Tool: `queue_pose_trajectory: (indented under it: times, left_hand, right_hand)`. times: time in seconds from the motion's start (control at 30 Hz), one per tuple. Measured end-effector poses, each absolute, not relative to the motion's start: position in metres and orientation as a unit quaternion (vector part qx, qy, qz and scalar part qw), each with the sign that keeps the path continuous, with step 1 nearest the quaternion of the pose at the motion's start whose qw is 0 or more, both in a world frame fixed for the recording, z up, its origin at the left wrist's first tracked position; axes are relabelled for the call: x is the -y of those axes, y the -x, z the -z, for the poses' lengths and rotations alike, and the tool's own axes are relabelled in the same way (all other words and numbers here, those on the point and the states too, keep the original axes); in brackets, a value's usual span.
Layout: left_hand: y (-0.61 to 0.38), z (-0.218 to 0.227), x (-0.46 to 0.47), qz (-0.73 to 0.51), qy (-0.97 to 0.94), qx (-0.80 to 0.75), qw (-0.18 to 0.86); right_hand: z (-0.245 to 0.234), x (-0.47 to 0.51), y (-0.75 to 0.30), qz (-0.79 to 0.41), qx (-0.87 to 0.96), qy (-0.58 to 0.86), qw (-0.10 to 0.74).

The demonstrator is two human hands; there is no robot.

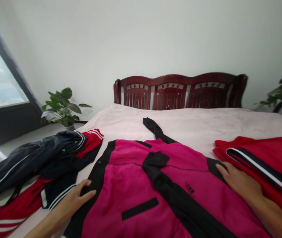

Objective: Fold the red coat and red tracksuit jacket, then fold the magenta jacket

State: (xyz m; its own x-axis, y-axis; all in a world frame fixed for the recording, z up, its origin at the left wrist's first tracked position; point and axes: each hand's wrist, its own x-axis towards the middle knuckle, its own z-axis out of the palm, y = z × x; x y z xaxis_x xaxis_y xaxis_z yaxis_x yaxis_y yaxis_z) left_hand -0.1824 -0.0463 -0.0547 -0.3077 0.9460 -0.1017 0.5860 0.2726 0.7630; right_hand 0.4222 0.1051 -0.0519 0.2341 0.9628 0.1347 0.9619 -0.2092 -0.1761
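A magenta jacket (128, 178) with black sleeves and trim lies front up on the bed, its hem to the left and its collar to the right. One black sleeve (173, 191) is laid across the front; the other sleeve (153, 127) sticks out beyond the far side. My left hand (77, 196) grips the black hem, thumb and forefinger on top, the other fingers partly hidden. At the opposite end, my right hand (237, 180) is closed on the black collar.
Dark blue and red clothes (54, 165) lie heaped at the left. Red garments (262, 158) with a navy and white stripe lie at the right. The pink sheet (198, 122) reaches back to a dark wooden headboard (170, 89). Potted plants (65, 105) stand on both sides.
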Motion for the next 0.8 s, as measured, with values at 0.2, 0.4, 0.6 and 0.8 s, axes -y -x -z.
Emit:
queue_pose_trajectory:
  times: [0.2,0.4,0.6,0.8]
  left_hand:
    - [0.182,0.035,0.068,-0.398,-0.390,-0.728,0.400]
    - [0.207,0.058,0.067,-0.371,-0.488,-0.731,0.299]
    - [0.219,0.090,0.081,-0.373,-0.524,-0.730,0.231]
    - [0.212,0.095,0.084,-0.338,-0.554,-0.744,0.159]
  right_hand:
    - [0.043,-0.093,-0.410,0.022,0.645,0.763,0.022]
    - [0.050,-0.098,-0.409,0.101,0.671,0.734,0.008]
    - [0.020,-0.049,-0.368,0.240,0.730,0.624,0.142]
    - [0.003,0.058,-0.252,0.027,0.939,0.308,0.149]
